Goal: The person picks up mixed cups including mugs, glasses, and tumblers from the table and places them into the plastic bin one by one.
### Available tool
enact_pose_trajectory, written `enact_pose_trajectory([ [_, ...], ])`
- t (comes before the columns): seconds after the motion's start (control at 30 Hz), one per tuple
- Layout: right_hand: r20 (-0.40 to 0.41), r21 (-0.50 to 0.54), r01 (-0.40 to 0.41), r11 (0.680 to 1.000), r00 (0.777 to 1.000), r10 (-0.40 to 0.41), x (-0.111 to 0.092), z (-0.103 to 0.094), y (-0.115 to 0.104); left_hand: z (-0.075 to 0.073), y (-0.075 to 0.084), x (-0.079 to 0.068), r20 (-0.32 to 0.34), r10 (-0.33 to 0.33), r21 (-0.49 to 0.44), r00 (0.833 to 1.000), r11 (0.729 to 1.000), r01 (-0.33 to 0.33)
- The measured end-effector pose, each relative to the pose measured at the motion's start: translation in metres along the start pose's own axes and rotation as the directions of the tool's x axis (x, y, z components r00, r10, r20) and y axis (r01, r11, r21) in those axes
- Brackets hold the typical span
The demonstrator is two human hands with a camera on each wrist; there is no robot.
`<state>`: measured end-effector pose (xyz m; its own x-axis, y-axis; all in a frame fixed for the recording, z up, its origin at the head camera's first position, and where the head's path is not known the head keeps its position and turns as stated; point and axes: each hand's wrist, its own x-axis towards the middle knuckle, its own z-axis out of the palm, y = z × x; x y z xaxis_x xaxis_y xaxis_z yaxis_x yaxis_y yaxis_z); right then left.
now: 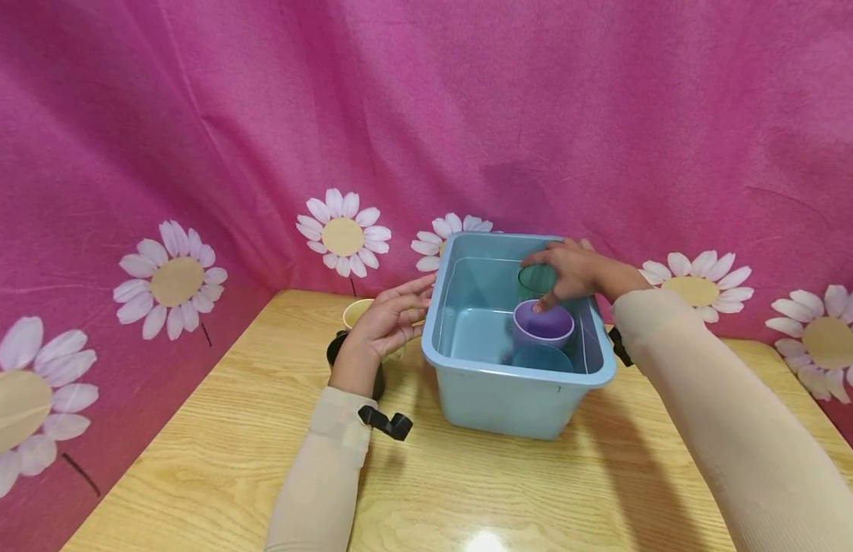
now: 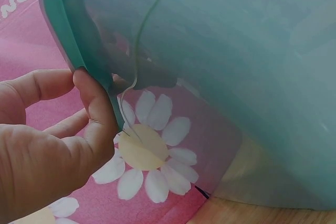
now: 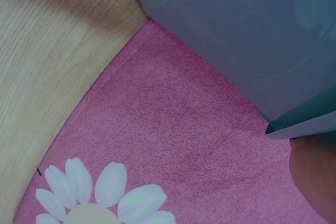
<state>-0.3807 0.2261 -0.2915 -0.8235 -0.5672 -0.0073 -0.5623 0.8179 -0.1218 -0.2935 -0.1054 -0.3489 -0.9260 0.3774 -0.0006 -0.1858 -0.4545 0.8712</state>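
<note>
Blue tub (image 1: 498,400) is standing right of centre on the wooden table (image 1: 426,491), with both hands at it.
Near the middle of the frame, the left hand (image 1: 390,318) is pinching the tub's left rim; right of centre, the right hand (image 1: 571,272) is hanging inside the tub's right side, fingers bending over the green cup (image 1: 532,287) and thumb lying over the purple cup (image 1: 539,337), though whether it is gripping either cannot be told. In the tub's right half, the green cup is sitting farthest back, the purple cup in front of it, and a dark blue cup (image 1: 543,359) nearest the front wall. Left of the tub, a yellow cup (image 1: 355,311) and a black cup (image 1: 379,383) are standing partly hidden by the left arm.
</note>
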Motion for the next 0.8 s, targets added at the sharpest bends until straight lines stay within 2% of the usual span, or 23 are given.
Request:
enact_pose_trajectory([
  [0.37,-0.008,-0.006,0.026,1.0,1.0,-0.026,-0.003,-0.003,-0.002,0.001,0.0,-0.001,-0.002,-0.007,0.003,1.0,1.0,0.007],
  [0.67,-0.06,-0.009,0.054,0.998,0.997,-0.055,-0.007,-0.004,-0.003,0.001,0.0,0.0,0.005,-0.003,0.005,1.0,1.0,0.003],
  [0.8,-0.113,0.012,0.079,0.997,0.991,-0.077,-0.012,-0.007,-0.002,0.0,0.0,0.001,0.006,-0.002,0.009,1.0,1.0,0.002],
])
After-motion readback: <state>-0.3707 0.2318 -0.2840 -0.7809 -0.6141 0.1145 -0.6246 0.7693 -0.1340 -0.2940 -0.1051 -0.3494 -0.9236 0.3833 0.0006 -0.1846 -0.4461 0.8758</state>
